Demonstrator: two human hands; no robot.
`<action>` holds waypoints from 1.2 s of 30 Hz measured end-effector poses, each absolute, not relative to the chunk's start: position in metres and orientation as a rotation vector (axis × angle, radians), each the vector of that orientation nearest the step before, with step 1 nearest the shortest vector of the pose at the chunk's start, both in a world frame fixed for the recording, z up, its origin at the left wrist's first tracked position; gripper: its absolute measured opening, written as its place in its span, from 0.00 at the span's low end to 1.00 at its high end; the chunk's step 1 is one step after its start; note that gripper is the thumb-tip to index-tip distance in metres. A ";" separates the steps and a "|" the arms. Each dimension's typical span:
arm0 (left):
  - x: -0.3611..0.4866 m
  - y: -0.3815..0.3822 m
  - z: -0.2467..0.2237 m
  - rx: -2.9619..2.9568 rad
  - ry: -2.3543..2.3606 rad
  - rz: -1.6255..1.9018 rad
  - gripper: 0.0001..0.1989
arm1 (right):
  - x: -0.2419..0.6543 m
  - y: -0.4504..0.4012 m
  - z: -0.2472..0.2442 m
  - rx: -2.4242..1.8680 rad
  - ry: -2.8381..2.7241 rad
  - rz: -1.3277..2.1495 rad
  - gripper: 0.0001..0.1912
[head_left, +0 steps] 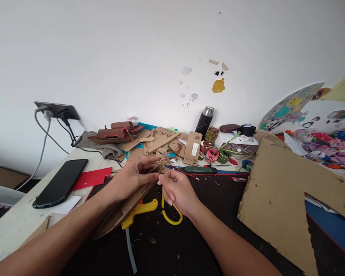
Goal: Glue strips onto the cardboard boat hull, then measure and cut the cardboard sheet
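Observation:
A long, pointed cardboard boat hull (123,211) slants across the middle of the head view. My left hand (136,174) grips it near its far end, thumb and fingers closed around the edge. Close beside that end, my right hand (175,189) is pinched together, its fingertips almost meeting my left thumb; anything between them is too small or hidden to make out. Beneath the hull lies a yellow glue gun (140,211), partly covered, with a grey cord trailing toward me. A yellow loop handle (172,220) sits on the dark mat below my right hand.
Cardboard scraps (163,142) and brown model boats (112,134) line the wall. Paint pots (212,155) and a black thermos (204,122) stand behind my hands. A large cardboard sheet (273,195) rises at right; a black phone (61,182) lies at left.

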State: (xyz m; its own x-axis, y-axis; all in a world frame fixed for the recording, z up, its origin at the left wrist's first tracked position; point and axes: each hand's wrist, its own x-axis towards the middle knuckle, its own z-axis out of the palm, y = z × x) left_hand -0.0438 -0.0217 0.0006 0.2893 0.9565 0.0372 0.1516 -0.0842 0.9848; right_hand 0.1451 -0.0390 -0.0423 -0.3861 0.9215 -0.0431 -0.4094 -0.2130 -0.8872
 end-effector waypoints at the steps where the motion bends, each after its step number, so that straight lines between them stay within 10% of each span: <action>1: -0.043 -0.022 0.001 1.475 1.074 0.953 0.32 | 0.145 -0.039 -0.042 -0.763 -1.024 1.751 0.26; 23: -0.024 -0.033 0.006 0.973 0.978 1.379 0.33 | 0.140 -0.049 -0.044 -0.762 -1.271 1.723 0.37; 36: -0.013 -0.040 0.005 0.922 0.965 1.384 0.37 | 0.132 -0.058 -0.050 -0.791 -1.412 1.665 0.23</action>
